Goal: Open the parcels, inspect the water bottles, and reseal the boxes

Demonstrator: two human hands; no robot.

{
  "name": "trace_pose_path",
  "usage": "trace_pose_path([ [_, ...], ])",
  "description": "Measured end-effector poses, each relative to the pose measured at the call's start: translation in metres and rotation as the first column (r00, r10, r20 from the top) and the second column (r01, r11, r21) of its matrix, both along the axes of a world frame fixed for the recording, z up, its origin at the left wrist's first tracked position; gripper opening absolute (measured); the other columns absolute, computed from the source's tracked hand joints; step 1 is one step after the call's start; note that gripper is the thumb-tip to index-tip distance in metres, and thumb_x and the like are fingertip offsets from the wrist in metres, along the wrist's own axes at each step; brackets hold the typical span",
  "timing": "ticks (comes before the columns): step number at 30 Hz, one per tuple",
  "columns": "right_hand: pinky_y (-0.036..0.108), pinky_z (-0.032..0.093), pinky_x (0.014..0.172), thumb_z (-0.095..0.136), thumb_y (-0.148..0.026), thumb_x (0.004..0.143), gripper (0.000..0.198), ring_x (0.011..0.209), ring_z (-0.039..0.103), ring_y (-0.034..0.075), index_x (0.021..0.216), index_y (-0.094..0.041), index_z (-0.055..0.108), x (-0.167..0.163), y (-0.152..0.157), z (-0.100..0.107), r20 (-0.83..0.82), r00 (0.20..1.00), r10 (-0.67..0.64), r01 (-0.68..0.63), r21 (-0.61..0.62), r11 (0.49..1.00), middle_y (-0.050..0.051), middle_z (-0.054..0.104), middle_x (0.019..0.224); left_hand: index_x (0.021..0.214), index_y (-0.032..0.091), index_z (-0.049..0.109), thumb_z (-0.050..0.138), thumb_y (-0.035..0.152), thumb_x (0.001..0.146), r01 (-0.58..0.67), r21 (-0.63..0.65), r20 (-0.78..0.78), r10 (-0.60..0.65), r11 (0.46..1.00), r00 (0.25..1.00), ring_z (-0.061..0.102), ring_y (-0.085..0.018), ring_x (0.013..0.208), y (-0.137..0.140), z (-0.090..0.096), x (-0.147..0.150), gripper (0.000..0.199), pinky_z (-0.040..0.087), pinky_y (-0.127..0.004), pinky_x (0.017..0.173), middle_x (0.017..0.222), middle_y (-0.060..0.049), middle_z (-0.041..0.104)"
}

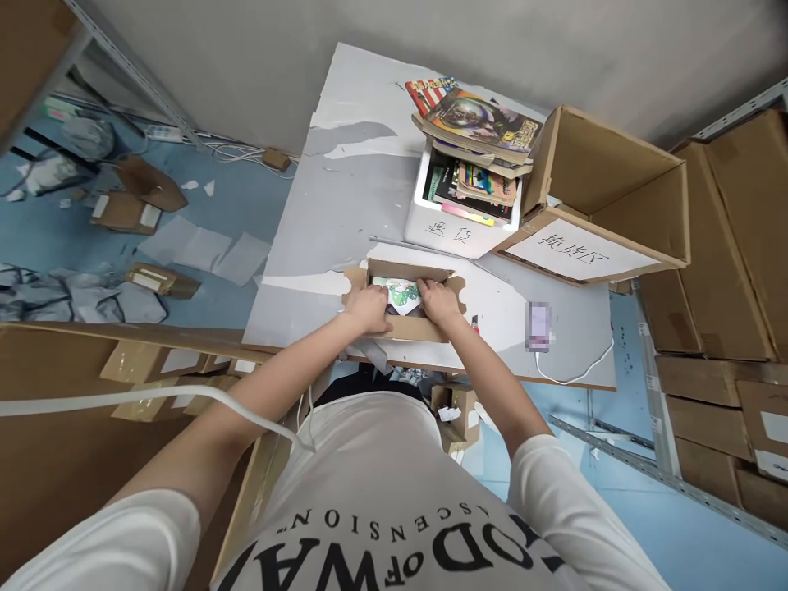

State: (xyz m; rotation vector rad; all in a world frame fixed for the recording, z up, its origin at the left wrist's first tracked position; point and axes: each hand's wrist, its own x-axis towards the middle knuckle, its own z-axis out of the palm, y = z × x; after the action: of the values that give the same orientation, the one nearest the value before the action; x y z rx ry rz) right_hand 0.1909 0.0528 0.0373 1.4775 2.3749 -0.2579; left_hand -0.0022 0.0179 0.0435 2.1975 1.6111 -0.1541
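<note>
A small open cardboard box [410,330] with its side flaps spread stands at the table's front edge. Inside it lies a white item with a green leaf print [403,295]; its exact kind I cannot make out. My left hand [369,308] reaches in over the left side, its curled fingers at the item's left edge. From the other side, my right hand [438,301] is closed with its fingertips on the item's right edge. Part of the item's underside and some fingertips are hidden by the box and hands. A red and black cutter [474,323] rests just right of the box.
Behind the box stands a white bin [455,238] heaped with books [483,123], beside a large open carton [621,189]. A phone-like device [538,327] on a white cable lies to the right. Stacked cartons [707,246] line the right; cardboard scraps [148,189] litter the floor.
</note>
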Motion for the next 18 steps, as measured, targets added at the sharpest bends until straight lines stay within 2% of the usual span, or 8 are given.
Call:
trace_pose_path([
  [2,0.041,0.043,0.089,0.053,-0.04,0.089,0.061,0.108,0.057,0.031,0.141,-0.013,0.037,-0.003,0.004,-0.006,0.017,1.0,0.009,-0.009,-0.032,0.999,0.022,0.055,0.124,0.119,0.01,0.058,0.069,0.054,0.066,-0.007,-0.114,-0.026,0.004,0.993,1.0,0.064,-0.033,0.099,0.014,-0.009,0.007,0.07,0.048,-0.04,0.09,0.109,-0.019,0.067],
  [4,0.04,0.045,0.086,0.055,-0.046,0.087,0.06,0.105,0.059,0.03,0.137,-0.017,0.042,-0.005,0.006,-0.011,0.032,0.999,0.012,-0.01,-0.057,0.998,0.02,0.056,0.122,0.109,0.011,0.064,0.066,0.049,0.072,-0.022,-0.162,-0.073,0.01,0.987,0.997,0.067,-0.031,0.091,0.023,-0.021,0.013,0.053,0.051,-0.035,0.08,0.1,-0.017,0.07],
  [7,0.038,0.046,0.084,0.057,-0.038,0.087,0.042,0.103,0.06,0.029,0.124,-0.018,0.054,-0.006,0.006,-0.013,0.065,0.998,0.026,-0.019,-0.095,0.995,0.018,0.056,0.121,0.099,0.011,0.066,0.069,0.041,0.072,-0.038,-0.169,-0.126,0.017,0.985,0.992,0.068,-0.029,0.085,0.025,-0.034,0.018,0.041,0.052,-0.033,0.073,0.093,-0.017,0.071],
  [10,0.036,0.046,0.084,0.047,-0.029,0.093,0.029,0.103,0.059,0.026,0.116,-0.017,0.059,0.0,0.005,-0.011,0.042,0.998,0.052,-0.048,-0.097,0.994,0.017,0.057,0.117,0.104,0.008,0.063,0.07,0.042,0.073,-0.09,-0.145,-0.151,0.068,0.985,0.986,0.067,-0.032,0.087,0.021,-0.033,0.02,0.047,0.052,-0.035,0.073,0.093,-0.02,0.07],
  [13,0.034,0.047,0.081,0.041,-0.026,0.094,0.029,0.103,0.059,0.025,0.113,-0.018,0.061,0.011,0.003,-0.006,-0.023,0.993,0.113,-0.115,-0.135,0.984,0.014,0.058,0.115,0.119,0.007,0.053,0.071,0.049,0.071,-0.185,-0.045,-0.089,0.18,0.982,0.98,0.066,-0.032,0.092,0.017,-0.025,0.017,0.066,0.052,-0.035,0.076,0.101,-0.021,0.067],
  [15,0.032,0.047,0.081,0.044,-0.025,0.093,0.027,0.102,0.06,0.025,0.112,-0.019,0.062,0.019,0.002,-0.003,-0.077,0.984,0.158,-0.172,-0.214,0.962,0.012,0.059,0.114,0.123,0.012,0.052,0.071,0.045,0.072,-0.129,-0.032,0.024,0.13,0.991,0.991,0.064,-0.029,0.099,0.015,-0.022,0.012,0.064,0.05,-0.033,0.083,0.11,-0.018,0.065],
  [18,0.029,0.046,0.084,0.048,-0.017,0.088,0.026,0.102,0.061,0.023,0.109,-0.019,0.064,0.026,0.002,-0.001,-0.097,0.987,0.125,-0.15,-0.315,0.937,0.01,0.064,0.109,0.103,0.015,0.067,0.064,0.027,0.079,0.103,-0.146,0.118,-0.086,0.984,0.989,0.063,-0.026,0.102,0.015,-0.023,0.004,0.026,0.047,-0.03,0.088,0.107,-0.014,0.067],
])
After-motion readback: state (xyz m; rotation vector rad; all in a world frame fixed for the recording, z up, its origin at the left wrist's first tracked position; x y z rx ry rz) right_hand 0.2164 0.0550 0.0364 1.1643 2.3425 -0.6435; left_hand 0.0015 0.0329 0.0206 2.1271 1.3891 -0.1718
